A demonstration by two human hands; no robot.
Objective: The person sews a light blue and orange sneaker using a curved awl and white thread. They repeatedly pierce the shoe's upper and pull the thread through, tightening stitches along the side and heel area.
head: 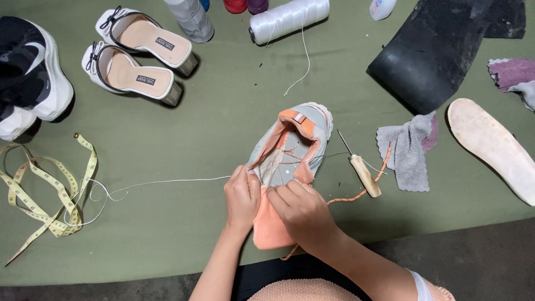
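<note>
Both hands work at the heel end of an orange and grey sneaker [290, 150] that lies on the green tabletop [184, 223], its toe pointing away from the person and its opening facing up. The left hand [242, 198] is closed on the near left edge of the sneaker's collar, thumb and fingers pinching the orange fabric. The right hand [298, 209] sits just beside it, touching it, with its fingers curled down onto the same heel area; the fingertips are hidden against the fabric, so whether they pinch something small cannot be told. The orange heel part shows below and between the two hands, so the sneaker lies under and just beyond them.

A thin white thread [167, 182] runs from the left hand out to the left across the tabletop, toward a yellow measuring tape [42, 195] lying in loose loops. Just right of the sneaker lies an awl [361, 170] with a pale wooden handle and a thin metal point, beside an orange lace [356, 195] and a grey cloth [408, 150]. Farther right is a pale insole [490, 147], and above it a black rubber sheet [434, 50]. A spool of white thread [288, 18] lies at the top, well apart from the hands. At upper left stands a pair of white heeled mules [136, 58], with a black and white sneaker [30, 72] at the left edge.
</note>
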